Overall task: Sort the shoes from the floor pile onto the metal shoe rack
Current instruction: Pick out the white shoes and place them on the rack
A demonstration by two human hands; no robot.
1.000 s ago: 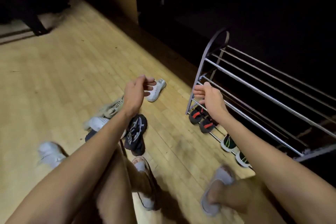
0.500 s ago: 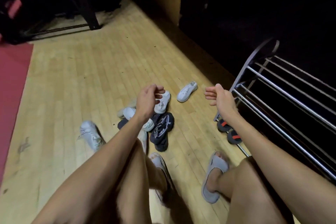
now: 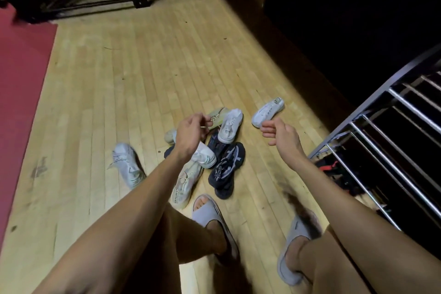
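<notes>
Pale wood-strip flooring (image 3: 133,83) runs beneath us, edged by a red mat (image 3: 21,74). From the head view, we see the shoe pile (image 3: 210,150): soft white and dark knit sneakers heaped at mixed angles, one white sneaker (image 3: 268,112) lying apart, its long axis slanting up to the right. Our left hand (image 3: 191,135) hovers over the pile and our right hand (image 3: 280,136) beside it, each grip loosely curled, empty. Shiny round bars form the metal shoe rack (image 3: 391,155) at right.
</notes>
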